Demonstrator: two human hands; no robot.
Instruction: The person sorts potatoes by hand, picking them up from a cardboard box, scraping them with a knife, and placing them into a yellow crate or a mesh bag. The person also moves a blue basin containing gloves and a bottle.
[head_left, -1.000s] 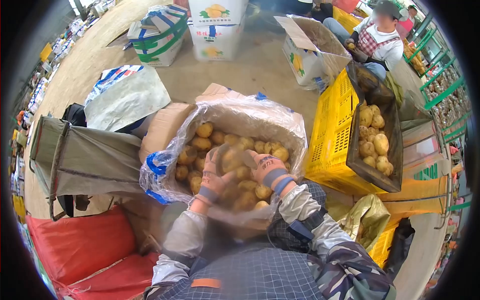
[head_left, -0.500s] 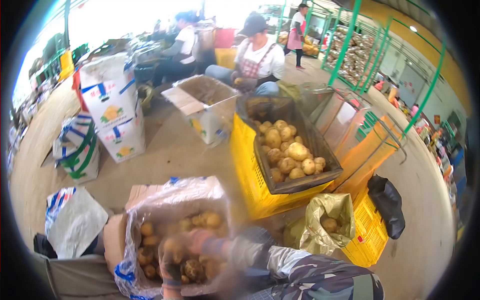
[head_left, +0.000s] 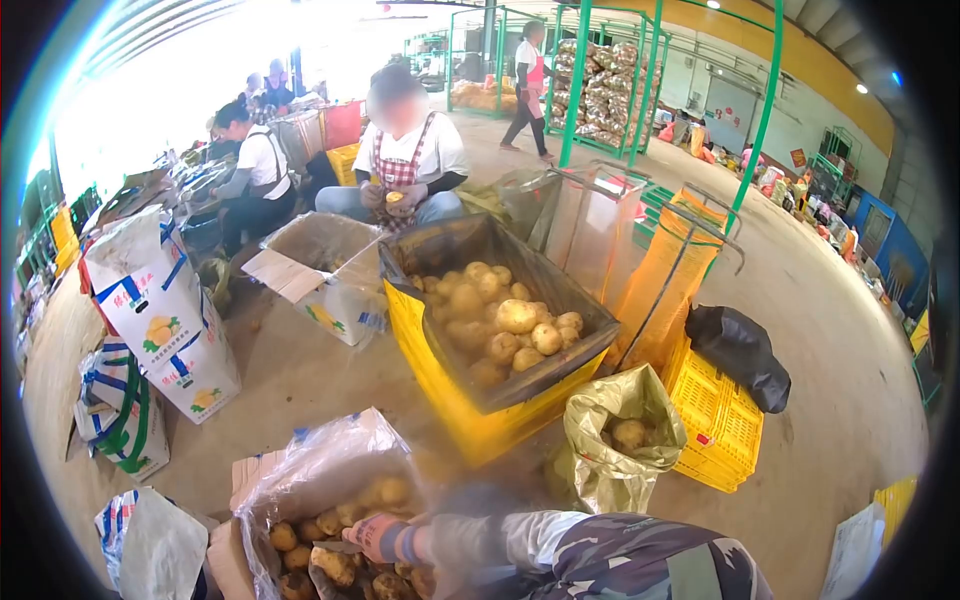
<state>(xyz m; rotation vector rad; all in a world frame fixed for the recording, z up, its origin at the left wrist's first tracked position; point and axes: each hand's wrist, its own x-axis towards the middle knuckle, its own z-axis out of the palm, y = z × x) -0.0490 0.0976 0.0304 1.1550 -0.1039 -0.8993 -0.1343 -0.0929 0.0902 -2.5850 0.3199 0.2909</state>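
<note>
A plastic-lined cardboard box (head_left: 240, 560) of potatoes stands at the lower left. My right hand (head_left: 385, 538), in a pinkish-grey glove, reaches into it from the right, fingers closed beside a thin grey edge I cannot make out. Just left of it, my left hand (head_left: 320, 582) shows only as a dark gloved part around a potato (head_left: 336, 565); the rest is below the frame. Ahead, a yellow crate (head_left: 440, 400) with a dark liner holds several potatoes (head_left: 517, 316). An olive sack (head_left: 590, 440) with a potato inside stands right of it.
A seated person (head_left: 415, 150) in a checked apron holds something small behind an open carton (head_left: 350, 310). White printed boxes (head_left: 165, 310) are stacked at left. Yellow crates (head_left: 715, 415) with a black bag (head_left: 740, 350), an orange mesh bag (head_left: 660, 270) and green posts stand at right.
The view has swung right and up, so the potato box sits lower in the frame. My left hand is now mostly out of sight. The walking person has moved on in the background.
</note>
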